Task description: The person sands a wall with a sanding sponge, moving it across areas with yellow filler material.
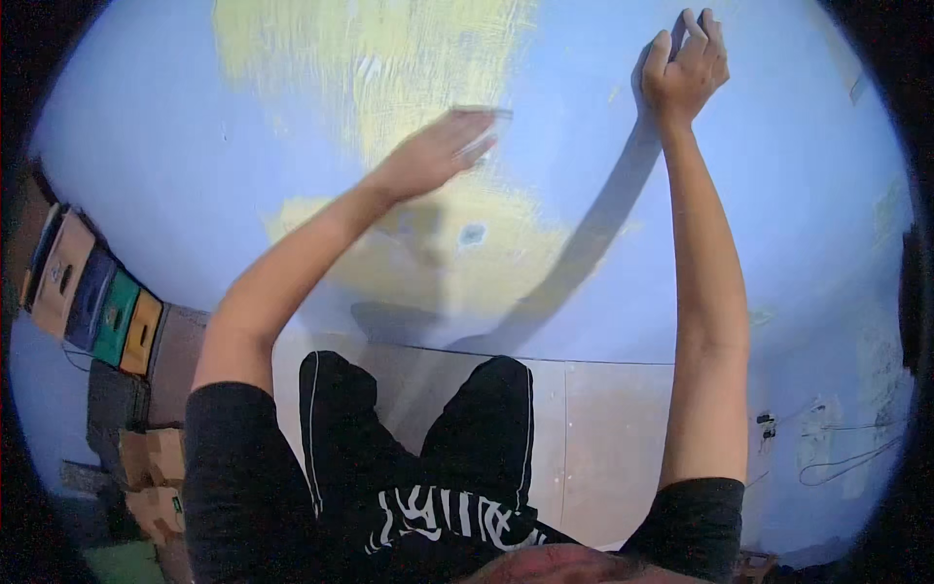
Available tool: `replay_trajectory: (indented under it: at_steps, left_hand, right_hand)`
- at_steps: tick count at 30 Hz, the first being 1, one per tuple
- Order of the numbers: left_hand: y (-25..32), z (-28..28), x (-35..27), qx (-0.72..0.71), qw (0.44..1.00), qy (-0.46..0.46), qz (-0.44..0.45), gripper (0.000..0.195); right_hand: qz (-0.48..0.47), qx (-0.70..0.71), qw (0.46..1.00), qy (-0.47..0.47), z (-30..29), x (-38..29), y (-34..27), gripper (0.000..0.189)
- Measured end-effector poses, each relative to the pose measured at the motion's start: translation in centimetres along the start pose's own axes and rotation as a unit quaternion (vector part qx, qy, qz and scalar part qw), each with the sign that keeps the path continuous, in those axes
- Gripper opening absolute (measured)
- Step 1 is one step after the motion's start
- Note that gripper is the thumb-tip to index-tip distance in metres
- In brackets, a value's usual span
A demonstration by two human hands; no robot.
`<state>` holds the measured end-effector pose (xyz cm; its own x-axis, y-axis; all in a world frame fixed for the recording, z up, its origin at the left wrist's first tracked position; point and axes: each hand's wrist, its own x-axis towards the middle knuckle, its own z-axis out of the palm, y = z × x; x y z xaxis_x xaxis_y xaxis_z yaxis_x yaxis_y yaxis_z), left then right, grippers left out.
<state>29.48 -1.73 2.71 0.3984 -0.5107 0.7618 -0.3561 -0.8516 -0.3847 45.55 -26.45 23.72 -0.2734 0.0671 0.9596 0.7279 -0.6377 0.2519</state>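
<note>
A light blue wall (584, 80) fills the upper half of my view, with a large patch of rough yellow coating (314, 36) down its middle. My left hand (438, 150) is blurred and lies close over the lower part of that patch. Between its fingers is a thin, flat, greyish piece (502, 114), too blurred to name exactly. Up at the right, my right hand (686, 73) rests against the blue surface with its fingers somewhat bent and apart. I see nothing in it. Below my left hand, a small grey spot (473, 233) shows within the yellow.
At the left stands a drawer unit with coloured fronts (117, 314), and cardboard boxes (152, 456) sit nearer me. Thin cables (850, 463) run along the right-hand wall by a small black fitting (765, 425). Pale tiled floor (613, 438) meets the wall beyond my knees.
</note>
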Motion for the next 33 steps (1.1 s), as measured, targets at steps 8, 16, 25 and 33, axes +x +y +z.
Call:
replay_trajectory:
  at_steps: [8,16,25,33]
  left_hand:
    - [3.1,0.2,-3.6,-0.024,0.998,-0.055,0.010,0.042]
    - [-3.9,-5.2,10.0,0.137,0.973,0.167,-0.078,0.045]
    - [0.8,0.3,1.6,0.044,0.999,0.000,0.014,0.044]
    - [2.8,0.4,-0.6,0.066,0.997,-0.026,0.008,0.044]
  right_hand:
    - [-0.025,0.023,0.999,0.029,0.9,-0.1,2.7,0.044]
    - [-0.034,0.017,0.999,0.027,0.3,0.0,2.8,0.046]
    - [0.008,0.007,1.000,-0.003,-1.5,1.3,0.0,0.047]
    - [0.019,-0.010,1.000,-0.018,-1.0,1.2,1.0,0.049]
